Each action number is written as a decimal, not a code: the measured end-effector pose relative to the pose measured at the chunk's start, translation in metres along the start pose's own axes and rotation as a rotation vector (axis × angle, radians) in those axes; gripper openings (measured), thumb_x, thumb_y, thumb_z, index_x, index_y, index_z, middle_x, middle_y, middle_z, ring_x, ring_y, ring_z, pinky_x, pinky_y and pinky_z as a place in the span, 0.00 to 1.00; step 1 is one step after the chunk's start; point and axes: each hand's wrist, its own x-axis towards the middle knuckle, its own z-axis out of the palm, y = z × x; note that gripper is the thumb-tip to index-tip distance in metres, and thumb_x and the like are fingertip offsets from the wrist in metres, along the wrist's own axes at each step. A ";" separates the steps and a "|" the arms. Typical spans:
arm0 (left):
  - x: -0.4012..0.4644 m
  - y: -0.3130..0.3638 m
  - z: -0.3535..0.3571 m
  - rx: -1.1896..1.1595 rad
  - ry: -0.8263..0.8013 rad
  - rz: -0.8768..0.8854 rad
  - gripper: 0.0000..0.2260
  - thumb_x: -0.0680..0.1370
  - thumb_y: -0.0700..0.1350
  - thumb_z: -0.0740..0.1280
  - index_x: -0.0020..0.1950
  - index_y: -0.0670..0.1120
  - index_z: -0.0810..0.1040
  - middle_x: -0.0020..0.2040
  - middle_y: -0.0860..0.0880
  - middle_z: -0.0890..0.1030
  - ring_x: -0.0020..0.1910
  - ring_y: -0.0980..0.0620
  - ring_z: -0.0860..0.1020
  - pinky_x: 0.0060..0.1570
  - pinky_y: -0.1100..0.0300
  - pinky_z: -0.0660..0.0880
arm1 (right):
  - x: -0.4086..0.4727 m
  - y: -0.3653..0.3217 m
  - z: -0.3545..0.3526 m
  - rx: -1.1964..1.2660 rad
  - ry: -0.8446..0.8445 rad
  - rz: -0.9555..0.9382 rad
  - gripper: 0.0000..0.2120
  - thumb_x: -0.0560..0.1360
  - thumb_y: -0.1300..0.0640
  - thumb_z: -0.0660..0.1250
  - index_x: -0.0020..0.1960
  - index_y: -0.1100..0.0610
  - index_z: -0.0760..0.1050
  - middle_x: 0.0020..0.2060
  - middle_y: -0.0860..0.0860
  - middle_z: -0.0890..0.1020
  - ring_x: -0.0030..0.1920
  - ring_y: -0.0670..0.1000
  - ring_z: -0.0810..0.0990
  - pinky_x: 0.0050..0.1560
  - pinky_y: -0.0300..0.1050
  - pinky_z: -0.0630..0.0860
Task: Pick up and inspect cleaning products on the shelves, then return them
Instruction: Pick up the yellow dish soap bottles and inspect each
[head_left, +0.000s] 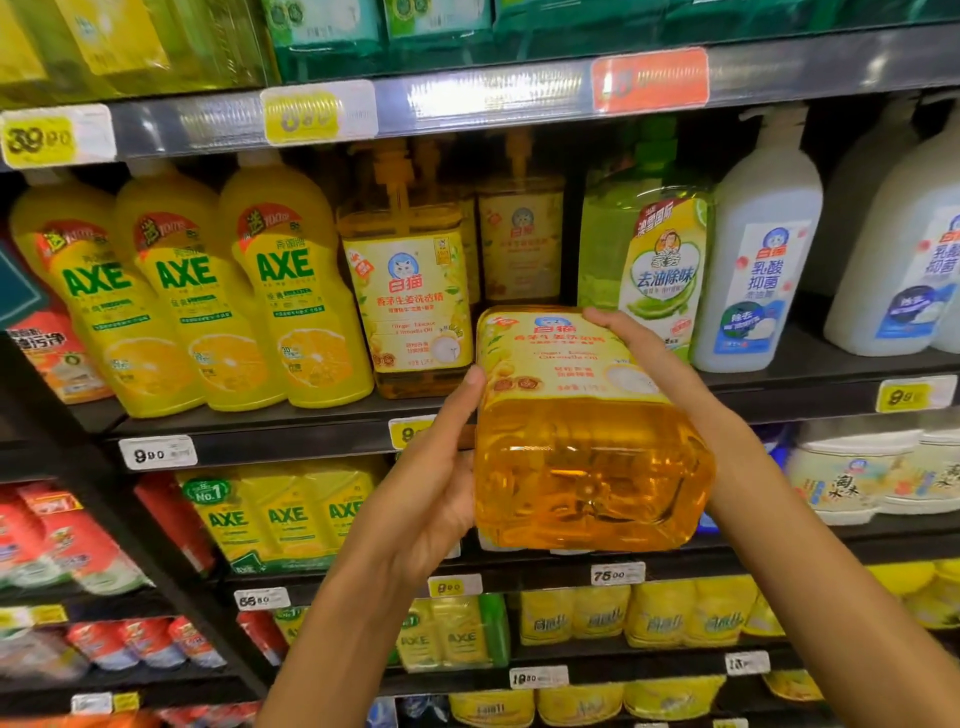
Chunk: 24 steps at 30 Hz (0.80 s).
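Note:
An amber dish-soap bottle (587, 441) with a yellow label is tipped so its base faces me, held in front of the middle shelf (291, 441). My left hand (441, 467) grips its left side. My right hand (654, 364) wraps the right side, thumb on the label's top edge. Its pump top is hidden behind the bottle. A matching amber bottle (410, 291) stands upright on the shelf just left, and another (519, 239) stands farther back, behind a gap in the front row.
Yellow AXE bottles (280, 291) line the shelf to the left. A green bottle (649, 260) and white pump bottles (763, 249) stand to the right. Shelves above and below are packed with refill packs and bottles, with price tags along the rails.

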 end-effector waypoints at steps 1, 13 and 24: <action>-0.001 -0.001 0.000 -0.004 -0.017 -0.001 0.25 0.65 0.59 0.69 0.59 0.49 0.78 0.54 0.42 0.83 0.53 0.44 0.82 0.49 0.44 0.80 | 0.003 0.002 -0.002 0.088 -0.037 0.007 0.14 0.80 0.53 0.59 0.40 0.56 0.76 0.31 0.51 0.83 0.24 0.42 0.81 0.21 0.33 0.73; -0.001 -0.006 0.004 0.224 0.118 0.332 0.20 0.62 0.55 0.75 0.50 0.48 0.84 0.47 0.46 0.86 0.44 0.47 0.85 0.34 0.60 0.80 | -0.017 0.003 0.009 0.023 -0.186 -0.233 0.30 0.75 0.44 0.65 0.73 0.51 0.62 0.61 0.56 0.80 0.59 0.58 0.80 0.61 0.61 0.75; 0.017 -0.006 0.000 0.430 0.069 0.413 0.27 0.64 0.71 0.65 0.59 0.60 0.76 0.54 0.56 0.83 0.53 0.54 0.82 0.45 0.60 0.80 | -0.045 0.030 0.021 0.074 -0.005 -0.474 0.29 0.65 0.43 0.73 0.63 0.47 0.71 0.53 0.49 0.84 0.51 0.52 0.85 0.43 0.49 0.82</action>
